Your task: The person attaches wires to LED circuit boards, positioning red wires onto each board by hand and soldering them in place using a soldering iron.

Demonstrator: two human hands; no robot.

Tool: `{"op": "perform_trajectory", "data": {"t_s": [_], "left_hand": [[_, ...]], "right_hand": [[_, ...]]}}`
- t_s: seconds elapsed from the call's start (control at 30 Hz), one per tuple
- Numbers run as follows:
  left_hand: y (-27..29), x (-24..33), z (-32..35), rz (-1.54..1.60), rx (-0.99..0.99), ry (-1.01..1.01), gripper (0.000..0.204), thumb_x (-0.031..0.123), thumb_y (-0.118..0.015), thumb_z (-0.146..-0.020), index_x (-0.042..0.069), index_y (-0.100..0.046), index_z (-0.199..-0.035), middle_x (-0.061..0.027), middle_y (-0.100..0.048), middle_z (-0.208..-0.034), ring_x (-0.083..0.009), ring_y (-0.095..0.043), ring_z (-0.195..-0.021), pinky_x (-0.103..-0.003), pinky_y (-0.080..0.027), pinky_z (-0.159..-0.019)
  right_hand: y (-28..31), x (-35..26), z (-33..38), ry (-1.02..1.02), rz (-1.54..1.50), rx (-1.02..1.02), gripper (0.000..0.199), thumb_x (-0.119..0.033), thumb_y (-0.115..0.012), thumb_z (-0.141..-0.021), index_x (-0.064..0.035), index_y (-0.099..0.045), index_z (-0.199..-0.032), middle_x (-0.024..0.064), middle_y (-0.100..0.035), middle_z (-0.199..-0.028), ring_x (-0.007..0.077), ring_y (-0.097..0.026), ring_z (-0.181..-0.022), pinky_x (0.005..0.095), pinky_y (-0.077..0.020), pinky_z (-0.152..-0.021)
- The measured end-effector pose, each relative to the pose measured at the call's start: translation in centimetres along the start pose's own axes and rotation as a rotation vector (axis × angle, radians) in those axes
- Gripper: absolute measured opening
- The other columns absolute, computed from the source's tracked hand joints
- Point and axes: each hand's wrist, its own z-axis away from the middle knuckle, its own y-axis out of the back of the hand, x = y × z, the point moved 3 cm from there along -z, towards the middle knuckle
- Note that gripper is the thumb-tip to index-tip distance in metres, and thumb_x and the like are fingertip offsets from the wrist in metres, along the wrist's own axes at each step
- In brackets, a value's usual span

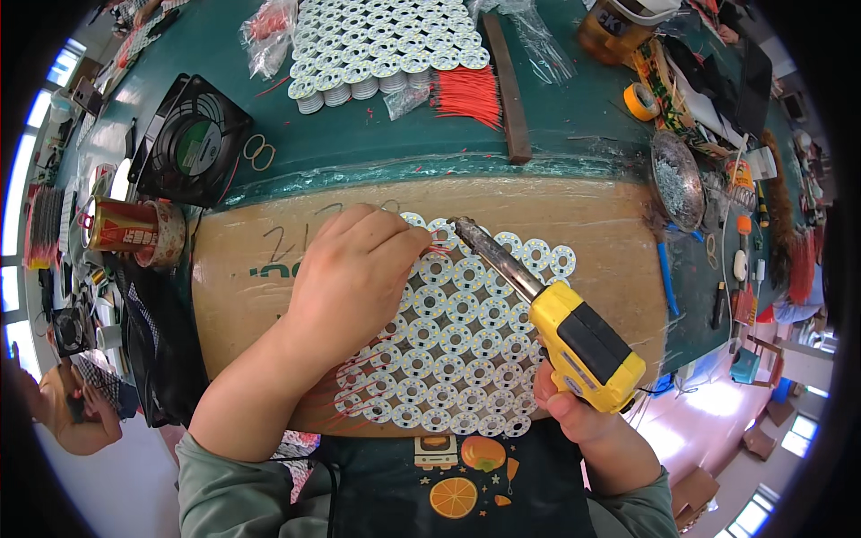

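A sheet of small round white LED boards (456, 339) lies on a brown cardboard mat (242, 309) in front of me. My left hand (359, 264) reaches over its upper left part, fingers pinched on a thin red wire (439, 244) at a board. More red wires (359, 381) lie along the sheet's left side. In my right hand (578, 411) is a yellow and black soldering gun (587, 341). Its dark tip points up and left, close to the boards of the top row, near my left fingertips; whether it touches one I cannot tell.
Stacked round boards (386, 45) and a bundle of red wires (466, 94) stand beyond the mat, beside a dark bar (507, 90). At left are a black fan (193, 139) and a red can (126, 224). A metal bowl (677, 179) and orange tape (640, 101) sit right.
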Motion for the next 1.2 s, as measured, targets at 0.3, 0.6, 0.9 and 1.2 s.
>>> {"op": "perform_trajectory", "data": {"t_s": [0.3,0.6,0.9,1.2], "left_hand": [[-0.32,-0.04,-0.07,-0.022,-0.015,0.017,0.017,0.001,-0.073,-0.078,0.006,-0.071,-0.095,-0.0081,-0.066,-0.088,-0.0291,-0.064,-0.084,-0.040,-0.053,-0.075],[-0.44,-0.28,0.09,0.009,-0.001,0.049,0.015,0.002,-0.073,-0.079,0.006,-0.072,-0.094,-0.0085,-0.066,-0.088,-0.0294,-0.064,-0.084,-0.040,-0.053,-0.075],[-0.38,-0.21,-0.18,-0.006,-0.044,0.024,0.015,0.002,-0.073,-0.080,0.006,-0.071,-0.094,-0.0085,-0.066,-0.088,-0.0296,-0.063,-0.086,-0.040,-0.053,-0.076],[-0.44,-0.40,-0.15,-0.009,-0.050,0.036,0.015,0.002,-0.072,-0.080,0.005,-0.070,-0.094,-0.0085,-0.065,-0.089,-0.0295,-0.063,-0.086,-0.040,-0.053,-0.076]], "right_hand": [[-0.35,-0.12,-0.49,0.055,0.075,0.058,0.071,-0.036,-0.079,-0.083,0.0038,-0.049,-0.133,0.0012,-0.049,-0.069,0.0110,-0.047,-0.059,0.0272,-0.0422,-0.055],[-0.35,-0.61,-0.73,0.048,0.061,0.021,0.069,-0.039,-0.079,-0.083,0.0039,-0.049,-0.129,0.0012,-0.049,-0.068,0.0105,-0.045,-0.056,0.0269,-0.0415,-0.052],[-0.29,-0.43,-0.76,0.050,0.059,0.028,0.068,-0.039,-0.080,-0.084,0.0039,-0.049,-0.127,0.0012,-0.048,-0.067,0.0104,-0.045,-0.055,0.0269,-0.0414,-0.052],[-0.39,-0.44,-0.82,0.037,0.044,0.037,0.068,-0.039,-0.080,-0.083,0.0033,-0.049,-0.125,0.0014,-0.048,-0.067,0.0109,-0.046,-0.055,0.0273,-0.0415,-0.053]]}}
